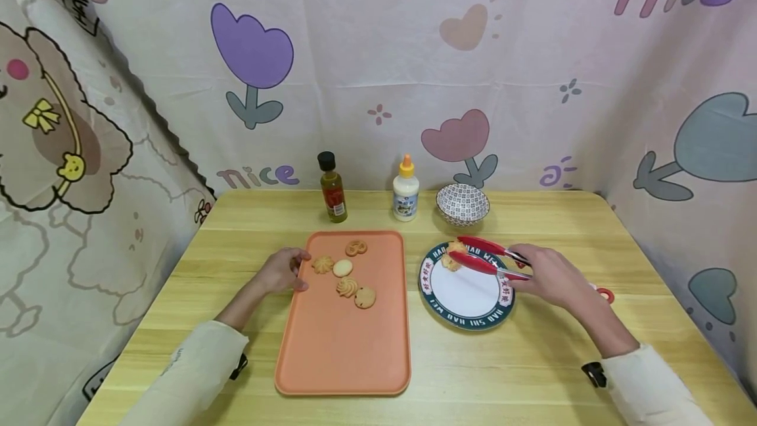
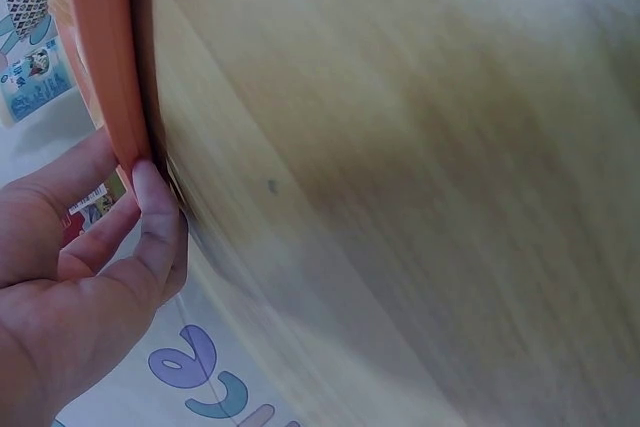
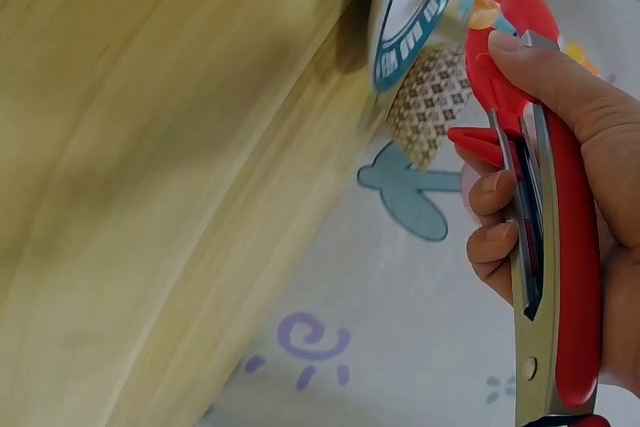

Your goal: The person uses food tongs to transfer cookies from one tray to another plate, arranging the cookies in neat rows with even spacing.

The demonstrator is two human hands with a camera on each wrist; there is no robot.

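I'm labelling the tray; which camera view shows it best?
The head view: nearly the whole orange tray shows, with five cookies on it. The left wrist view has only part, mostly edge, pinched by the left hand; the right wrist view doesn't show it.

Tongs (image 1: 475, 264) partly hide a cookie (image 1: 455, 248); the dark bottle's print (image 1: 338, 208) is illegibly small; the right wrist view crops the plate (image 3: 404, 55).

Place: a dining-style tabletop set-up; whether I'm in a home, I cannot tell.
Drapery: pale flower-printed fabric backdrop (image 1: 355, 51), my ten to two o'clock.
Surface: yellowish wood-grain table (image 1: 497, 373).
Foodware: round white plate with dark-green lettered rim (image 1: 470, 291), my one o'clock.
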